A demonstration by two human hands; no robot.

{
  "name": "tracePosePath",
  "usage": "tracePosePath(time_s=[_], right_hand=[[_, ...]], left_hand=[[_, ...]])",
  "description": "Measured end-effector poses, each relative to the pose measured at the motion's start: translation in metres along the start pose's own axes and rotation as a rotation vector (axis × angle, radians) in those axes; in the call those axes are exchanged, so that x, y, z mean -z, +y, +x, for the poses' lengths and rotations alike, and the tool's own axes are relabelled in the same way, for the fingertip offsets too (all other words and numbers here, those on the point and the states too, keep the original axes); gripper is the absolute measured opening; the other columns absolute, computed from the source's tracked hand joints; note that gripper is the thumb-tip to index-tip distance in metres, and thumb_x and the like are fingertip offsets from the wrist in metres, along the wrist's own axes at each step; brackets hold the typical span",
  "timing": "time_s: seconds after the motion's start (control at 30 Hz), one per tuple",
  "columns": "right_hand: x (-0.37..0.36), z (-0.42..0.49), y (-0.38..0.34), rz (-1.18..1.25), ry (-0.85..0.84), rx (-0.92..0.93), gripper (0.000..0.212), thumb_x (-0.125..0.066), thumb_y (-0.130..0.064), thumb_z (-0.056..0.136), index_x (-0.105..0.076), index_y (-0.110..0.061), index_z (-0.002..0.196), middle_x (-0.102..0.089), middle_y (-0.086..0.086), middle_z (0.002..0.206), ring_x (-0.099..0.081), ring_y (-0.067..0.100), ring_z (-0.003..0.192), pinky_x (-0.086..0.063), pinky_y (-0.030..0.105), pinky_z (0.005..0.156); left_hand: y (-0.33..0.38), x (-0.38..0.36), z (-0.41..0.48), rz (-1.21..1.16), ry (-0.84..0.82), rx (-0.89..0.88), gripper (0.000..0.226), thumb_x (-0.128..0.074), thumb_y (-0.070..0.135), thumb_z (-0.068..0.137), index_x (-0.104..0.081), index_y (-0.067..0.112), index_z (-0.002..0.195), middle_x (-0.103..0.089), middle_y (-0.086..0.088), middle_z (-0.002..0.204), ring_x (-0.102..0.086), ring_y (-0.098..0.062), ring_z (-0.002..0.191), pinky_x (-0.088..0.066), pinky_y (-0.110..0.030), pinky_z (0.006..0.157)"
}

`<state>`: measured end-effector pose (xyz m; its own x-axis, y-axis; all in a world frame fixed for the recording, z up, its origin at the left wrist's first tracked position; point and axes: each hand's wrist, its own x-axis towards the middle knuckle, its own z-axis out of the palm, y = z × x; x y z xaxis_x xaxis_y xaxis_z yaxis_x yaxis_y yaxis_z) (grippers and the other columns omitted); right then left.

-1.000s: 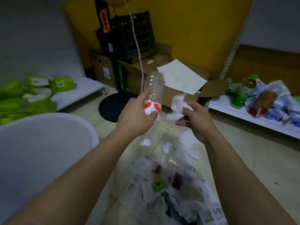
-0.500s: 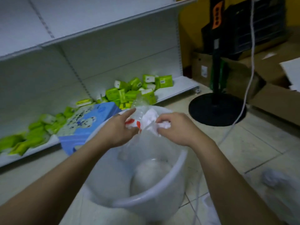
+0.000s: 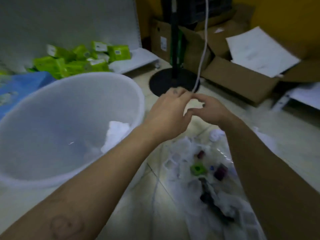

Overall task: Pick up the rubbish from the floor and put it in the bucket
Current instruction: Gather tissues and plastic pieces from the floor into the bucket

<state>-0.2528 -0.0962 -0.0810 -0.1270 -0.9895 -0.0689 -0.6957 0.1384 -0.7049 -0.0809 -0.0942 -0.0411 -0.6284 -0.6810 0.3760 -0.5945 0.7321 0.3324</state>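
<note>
Both my hands empty above the floor, bucket at left.

The white bucket (image 3: 72,129) stands on the floor at left with crumpled white paper (image 3: 117,134) inside. Just right of its rim, my left hand (image 3: 170,116) and right hand (image 3: 208,110) hover together, fingers loosely curled, gripping nothing. Below them, the rubbish pile (image 3: 207,179) lies scattered on the tiles.

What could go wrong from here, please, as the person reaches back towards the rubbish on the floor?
The white cord hangs right by the left hand and right hand, so a reach could snag it and perhaps tug the black stand. The rubbish pile mixes thin paper with small hard bits such as a green piece, which could slip out of a handful before reaching the bucket.
</note>
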Motion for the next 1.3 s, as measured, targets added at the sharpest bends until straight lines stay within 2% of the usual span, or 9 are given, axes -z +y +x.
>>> tracePosePath(time_s=[0.27,0.4,0.53,0.67,0.8,0.97,1.1,1.2,1.3], right_hand=[[-0.052,-0.094,0.102,-0.267,-0.232,-0.478,0.063,-0.071,-0.029,0.081,-0.047,-0.019,0.139,-0.048,0.011,0.142,-0.048,0.028,0.126,-0.038,0.028,0.098],[-0.103,-0.130,0.128,-0.388,-0.222,-0.520,0.052,-0.067,-0.025,0.080,-0.053,-0.018,0.129,-0.058,0.011,0.129,-0.055,0.030,0.115,-0.044,0.029,0.090],[-0.124,-0.144,0.143,-0.592,-0.058,-0.614,0.067,-0.063,-0.039,0.081,-0.037,-0.024,0.141,-0.041,0.015,0.141,-0.042,0.035,0.127,-0.035,0.047,0.106],[-0.118,-0.143,0.160,-0.619,0.005,-0.674,0.083,-0.065,-0.043,0.079,-0.021,-0.024,0.147,-0.035,0.012,0.148,-0.037,0.032,0.133,-0.027,0.050,0.110],[-0.117,-0.143,0.168,-0.708,-0.019,-0.706,0.081,-0.066,-0.052,0.076,-0.030,-0.020,0.141,-0.050,0.014,0.131,-0.046,0.033,0.120,-0.037,0.044,0.098],[-0.126,-0.141,0.161,-0.619,-0.032,-0.765,0.074,-0.068,-0.050,0.076,-0.037,-0.013,0.132,-0.046,0.016,0.126,-0.045,0.034,0.117,-0.041,0.041,0.095],[-0.135,-0.149,0.154,-0.560,-0.036,-0.767,0.079,-0.068,-0.039,0.077,-0.026,-0.010,0.138,-0.051,0.017,0.123,-0.052,0.034,0.113,-0.046,0.043,0.093],[-0.133,-0.156,0.144,-0.449,0.015,-0.815,0.083,-0.073,-0.045,0.071,-0.031,-0.011,0.135,-0.049,0.016,0.124,-0.048,0.033,0.116,-0.046,0.041,0.092],[-0.118,-0.150,0.125,-0.381,0.014,-0.836,0.072,-0.070,-0.044,0.072,-0.046,-0.009,0.129,-0.049,0.017,0.127,-0.044,0.033,0.119,-0.043,0.037,0.095]], left_hand=[[-0.030,-0.145,-0.090,-0.212,-0.461,0.201,0.050,-0.059,0.033,0.087,-0.049,0.018,0.133,-0.053,-0.010,0.133,-0.048,-0.029,0.119,-0.043,-0.042,0.098],[-0.044,-0.189,-0.149,-0.326,-0.632,0.239,0.068,-0.063,0.035,0.085,-0.033,0.026,0.145,-0.041,-0.008,0.146,-0.042,-0.027,0.128,-0.039,-0.037,0.101],[-0.054,-0.211,-0.189,-0.320,-0.793,0.355,0.086,-0.062,0.036,0.084,-0.007,0.028,0.151,-0.026,-0.009,0.154,-0.031,-0.029,0.137,-0.033,-0.043,0.110],[-0.059,-0.219,-0.202,-0.184,-0.702,0.370,0.061,-0.052,0.029,0.090,-0.029,0.022,0.146,-0.049,-0.007,0.137,-0.045,-0.025,0.124,-0.037,-0.036,0.101],[-0.057,-0.213,-0.193,-0.137,-0.559,0.328,0.026,-0.049,0.028,0.091,-0.065,0.013,0.106,-0.066,-0.009,0.103,-0.058,-0.024,0.096,-0.045,-0.033,0.083],[-0.053,-0.189,-0.175,-0.275,-0.360,0.368,0.019,-0.048,0.024,0.093,-0.058,0.008,0.091,-0.059,-0.013,0.085,-0.057,-0.032,0.083,-0.048,-0.039,0.069],[-0.060,-0.171,-0.173,-0.279,-0.268,0.422,0.018,-0.041,0.024,0.097,-0.051,0.016,0.110,-0.057,-0.008,0.067,-0.054,-0.027,0.059,-0.039,-0.031,0.052],[-0.056,-0.154,-0.166,-0.318,-0.221,0.401,0.021,-0.042,0.021,0.097,-0.054,0.014,0.114,-0.063,-0.013,0.071,-0.058,-0.030,0.062,-0.048,-0.036,0.055],[-0.047,-0.134,-0.152,-0.423,-0.148,0.410,0.017,-0.041,0.018,0.098,-0.055,0.008,0.101,-0.059,-0.013,0.069,-0.059,-0.031,0.064,-0.046,-0.035,0.059]])
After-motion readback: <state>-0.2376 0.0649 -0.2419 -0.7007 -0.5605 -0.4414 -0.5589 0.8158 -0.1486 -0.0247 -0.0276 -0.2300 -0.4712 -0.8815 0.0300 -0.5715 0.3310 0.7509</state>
